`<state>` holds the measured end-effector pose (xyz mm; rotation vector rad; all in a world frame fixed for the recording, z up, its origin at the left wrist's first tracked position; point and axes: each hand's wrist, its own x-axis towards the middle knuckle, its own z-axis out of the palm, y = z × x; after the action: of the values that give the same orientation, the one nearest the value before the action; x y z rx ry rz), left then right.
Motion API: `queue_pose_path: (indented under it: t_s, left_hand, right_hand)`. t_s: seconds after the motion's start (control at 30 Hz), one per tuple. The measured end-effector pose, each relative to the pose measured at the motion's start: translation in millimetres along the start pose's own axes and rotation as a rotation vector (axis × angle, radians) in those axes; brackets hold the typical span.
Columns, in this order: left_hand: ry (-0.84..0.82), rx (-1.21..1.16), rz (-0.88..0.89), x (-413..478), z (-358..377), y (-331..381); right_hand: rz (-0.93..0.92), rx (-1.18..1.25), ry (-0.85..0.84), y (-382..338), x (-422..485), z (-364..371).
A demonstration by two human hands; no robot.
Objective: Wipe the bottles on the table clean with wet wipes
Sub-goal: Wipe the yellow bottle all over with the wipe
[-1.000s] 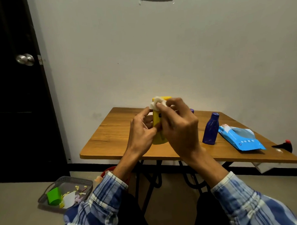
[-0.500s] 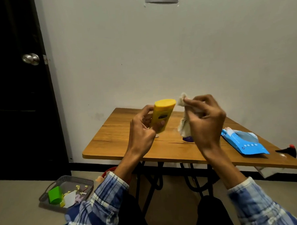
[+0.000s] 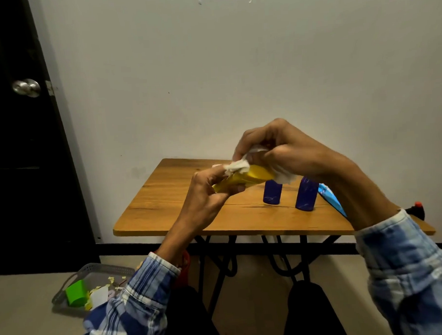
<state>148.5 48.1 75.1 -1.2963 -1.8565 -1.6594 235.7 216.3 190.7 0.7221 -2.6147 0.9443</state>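
Above the table's (image 3: 166,210) front edge, the left hand (image 3: 206,196) grips the tilted yellow bottle (image 3: 243,181) while the right hand (image 3: 285,152), fingers pinching a wet wipe (image 3: 237,166), rubs it; turning it to unwiped sides likely comes next.

I see a plain white wall (image 3: 236,78), a dark door (image 3: 16,151) with a metal knob (image 3: 26,87) at left, a wooden worktop (image 3: 181,209) on black legs, beige floor (image 3: 21,328).
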Motion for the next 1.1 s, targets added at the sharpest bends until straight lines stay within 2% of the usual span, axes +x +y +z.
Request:
queue_pose_path:
  t_s: [0.13,0.2,0.3,0.37,0.43,0.53,0.63,0.67,0.77,0.8,0.93,0.97,1.07,1.1]
  left_hand:
    - [-0.026,-0.084,-0.052,2.7,-5.6,-2.4]
    - [0.002,-0.126,-0.100,3.6,-6.3,0.6]
    - [0.103,-0.138,-0.156,3.1,-4.3,3.7]
    - [0.149,-0.133,-0.164,2.2,-3.1,4.2]
    - [0.164,-0.145,-0.156,1.3,-0.9,7.4]
    - [0.206,-0.041,-0.130,-0.8,2.7,11.0]
    - [0.275,0.091,-0.112,-1.1,0.2,5.3]
    - [0.268,0.082,-0.105,-0.7,-0.8,5.0]
    - [0.224,0.047,-0.077,1.4,1.9,7.3]
    - [0.225,0.026,-0.079,1.0,3.3,8.4]
    - [0.279,-0.116,-0.135,0.7,-0.6,0.5]
    - [0.265,-0.147,-0.146,0.7,-2.0,1.2]
    - [0.195,-0.303,-0.213,2.2,-2.6,6.7]
    - [0.185,-0.336,-0.226,2.5,-2.2,7.0]
  right_hand:
    - [0.173,0.154,0.105,20.2,-14.2,-13.9]
    - [0.203,0.162,0.259,26.2,-19.5,-13.7]
    - [0.021,0.000,0.716,18.9,-18.8,6.7]
    - [-0.189,-0.246,0.861,11.5,-14.5,31.2]
    - [-0.304,-0.494,0.809,10.3,-6.7,56.3]
    - [-0.271,-0.711,0.695,14.5,6.1,86.9]
    - [-0.273,-0.826,0.531,18.4,9.9,104.8]
    - [-0.273,-0.811,0.534,19.6,10.0,101.1]
    - [-0.187,-0.665,0.722,19.9,10.3,81.5]
    - [-0.166,-0.648,0.737,19.2,9.6,80.2]
    - [-0.304,-0.689,0.540,24.6,-2.3,96.1]
    - [-0.308,-0.641,0.567,28.8,-1.9,91.3]
    - [-0.200,-0.461,0.856,39.5,1.6,69.1]
    - [-0.184,-0.442,0.884,41.4,0.9,68.1]
